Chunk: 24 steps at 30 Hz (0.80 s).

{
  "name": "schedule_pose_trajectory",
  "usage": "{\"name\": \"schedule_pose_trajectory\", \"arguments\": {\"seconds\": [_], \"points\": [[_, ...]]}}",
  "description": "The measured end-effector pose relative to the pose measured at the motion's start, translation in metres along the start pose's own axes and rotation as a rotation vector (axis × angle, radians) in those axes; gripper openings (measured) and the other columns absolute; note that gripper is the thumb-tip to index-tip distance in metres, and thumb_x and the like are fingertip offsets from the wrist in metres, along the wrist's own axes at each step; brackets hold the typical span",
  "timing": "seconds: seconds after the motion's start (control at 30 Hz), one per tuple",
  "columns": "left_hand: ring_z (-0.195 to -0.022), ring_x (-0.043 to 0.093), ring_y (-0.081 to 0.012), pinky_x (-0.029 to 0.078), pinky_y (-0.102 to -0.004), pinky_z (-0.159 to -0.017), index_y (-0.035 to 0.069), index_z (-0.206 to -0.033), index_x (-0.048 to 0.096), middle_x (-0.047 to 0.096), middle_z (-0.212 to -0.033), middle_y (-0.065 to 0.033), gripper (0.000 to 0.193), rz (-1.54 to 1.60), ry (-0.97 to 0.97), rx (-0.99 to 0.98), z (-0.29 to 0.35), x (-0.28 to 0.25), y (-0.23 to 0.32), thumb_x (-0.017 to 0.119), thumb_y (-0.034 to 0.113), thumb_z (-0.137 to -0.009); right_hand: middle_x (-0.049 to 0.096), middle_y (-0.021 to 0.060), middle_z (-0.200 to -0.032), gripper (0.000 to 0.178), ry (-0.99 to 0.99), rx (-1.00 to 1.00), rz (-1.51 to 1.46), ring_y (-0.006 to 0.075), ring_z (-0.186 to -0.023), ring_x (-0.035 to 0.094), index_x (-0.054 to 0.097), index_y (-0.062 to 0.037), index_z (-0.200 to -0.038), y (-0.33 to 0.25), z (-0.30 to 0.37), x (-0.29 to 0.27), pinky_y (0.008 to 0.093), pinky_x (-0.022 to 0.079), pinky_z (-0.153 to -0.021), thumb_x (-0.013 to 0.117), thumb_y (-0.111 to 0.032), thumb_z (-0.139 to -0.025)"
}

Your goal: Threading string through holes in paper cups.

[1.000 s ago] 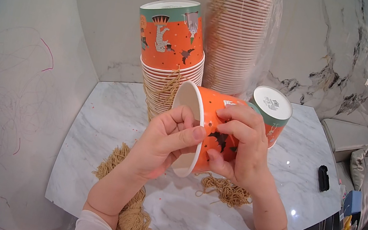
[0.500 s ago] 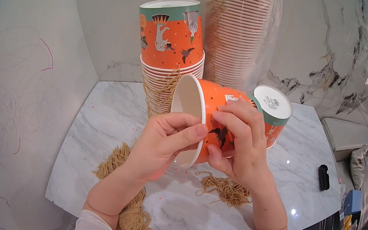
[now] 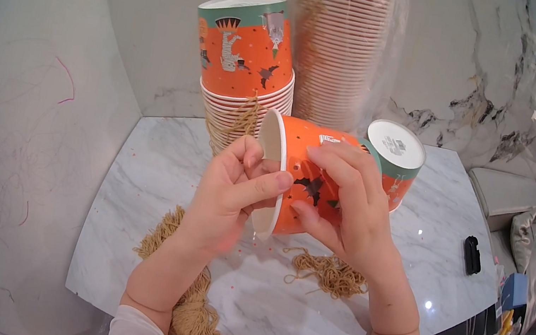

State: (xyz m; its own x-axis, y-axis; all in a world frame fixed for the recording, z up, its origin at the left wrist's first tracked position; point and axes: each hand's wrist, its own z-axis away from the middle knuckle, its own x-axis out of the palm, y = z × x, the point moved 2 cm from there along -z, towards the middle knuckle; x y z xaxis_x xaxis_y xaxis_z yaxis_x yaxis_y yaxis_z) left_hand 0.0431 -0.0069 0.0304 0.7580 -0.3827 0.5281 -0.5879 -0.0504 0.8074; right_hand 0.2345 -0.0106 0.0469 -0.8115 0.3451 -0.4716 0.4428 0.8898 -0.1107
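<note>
An orange paper cup (image 3: 295,197) with a bat print and a white rim lies tipped sideways in the air, its mouth toward the left. My left hand (image 3: 236,187) grips its rim, thumb on the outer wall and fingers at the opening. My right hand (image 3: 353,211) wraps round the outer wall and base end. Behind the cup stands a stack of nested paper cups (image 3: 249,49), upside down, with tan strings draped down its side. A single upturned cup (image 3: 401,164) with a green band sits to the right of my hands.
A tall plastic-wrapped column of cups (image 3: 343,44) rises at the back. Tan string lies in a long bundle (image 3: 194,320) under my left forearm and in a loose pile (image 3: 328,275) near my right wrist. A black object (image 3: 472,256) rests on the marble table (image 3: 130,215) at the right.
The held cup has turned a little, so less of its inside shows. My left fingers have shifted up and curled at the rim. The view has moved slightly.
</note>
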Motion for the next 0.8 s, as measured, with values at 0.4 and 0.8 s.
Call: {"name": "schedule_pose_trajectory", "arguments": {"seconds": [0.4,0.8], "points": [[-0.105,0.069,-0.0168,0.058,-0.0318,-0.090,-0.004,-0.133,0.058,0.071,-0.118,-0.0117,0.040,-0.218,0.003,0.000,0.002,0.005,0.001,0.067,0.003,-0.095,0.060,0.0099,-0.116,0.046,-0.054,0.036,0.039,0.0321,-0.104,0.061,0.066,-0.0058,-0.119,-0.005,-0.001,-0.003,0.0414,0.052,-0.087,0.080,-0.009,-0.075],[-0.081,0.066,-0.0064,0.053,-0.0213,-0.071,-0.009,-0.125,0.062,0.072,-0.097,-0.0078,0.039,-0.671,-0.098,-0.216,0.007,0.010,0.006,0.071,-0.004,-0.088,0.058,0.0153,-0.126,0.079,-0.469,0.350,-0.065,0.0363,-0.109,0.062,0.048,-0.0049,-0.140,0.008,0.014,-0.009,0.0411,0.053,-0.088,0.086,-0.029,-0.075]]}}
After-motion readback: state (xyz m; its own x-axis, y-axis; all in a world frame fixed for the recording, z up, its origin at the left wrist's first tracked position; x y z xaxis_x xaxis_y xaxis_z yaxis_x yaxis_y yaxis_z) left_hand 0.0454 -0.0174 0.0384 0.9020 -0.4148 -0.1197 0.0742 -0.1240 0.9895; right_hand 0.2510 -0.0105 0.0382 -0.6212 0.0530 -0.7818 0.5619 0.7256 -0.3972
